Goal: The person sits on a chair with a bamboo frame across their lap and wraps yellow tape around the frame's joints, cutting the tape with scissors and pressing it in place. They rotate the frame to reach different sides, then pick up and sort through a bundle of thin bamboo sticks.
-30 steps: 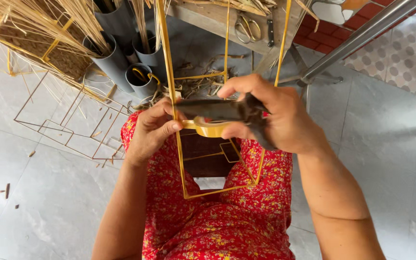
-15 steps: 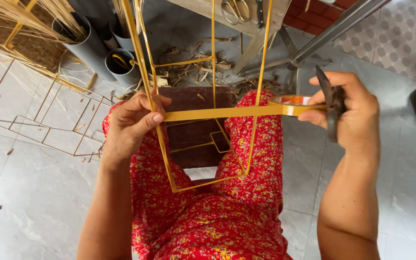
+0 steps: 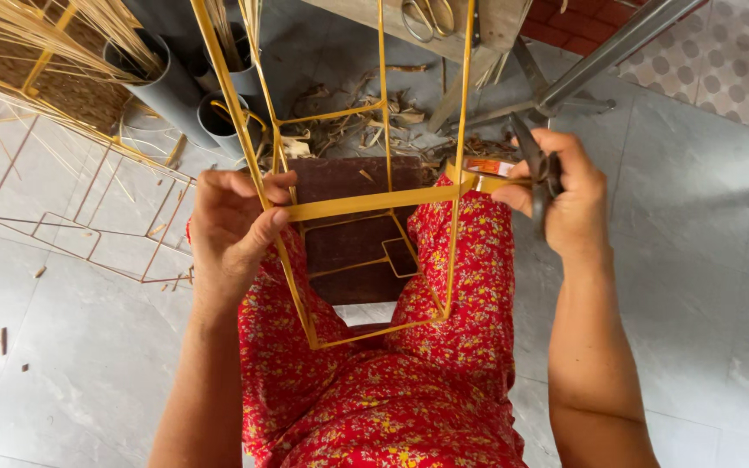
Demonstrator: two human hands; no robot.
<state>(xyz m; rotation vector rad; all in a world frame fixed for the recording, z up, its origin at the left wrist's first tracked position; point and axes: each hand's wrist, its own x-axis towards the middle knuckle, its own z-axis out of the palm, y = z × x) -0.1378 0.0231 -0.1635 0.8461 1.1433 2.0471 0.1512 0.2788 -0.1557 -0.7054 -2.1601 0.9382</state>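
A yellow wire frame [image 3: 449,260], box-shaped, stands between my knees over my red flowered dress. My left hand [image 3: 231,230] pinches the frame's left upright, pressing the end of a yellow tape strip [image 3: 366,202] against it. The strip runs taut across the frame to the right upright. My right hand [image 3: 565,195] holds the tape roll [image 3: 485,167] just past that upright, together with dark scissors [image 3: 532,165] gripped in the same hand.
A brown board [image 3: 348,247] lies on the floor under the frame. Grey tubes [image 3: 162,87] holding straw stand at the upper left, beside bare wire frames [image 3: 88,217] on the grey tiles. A wooden bench with scissors [image 3: 431,19] and metal legs [image 3: 600,52] stands ahead.
My right hand pulled the tape roll away from my left hand to the right, stretching the strip across the frame. It now sits nearer the right upright than half a second ago.
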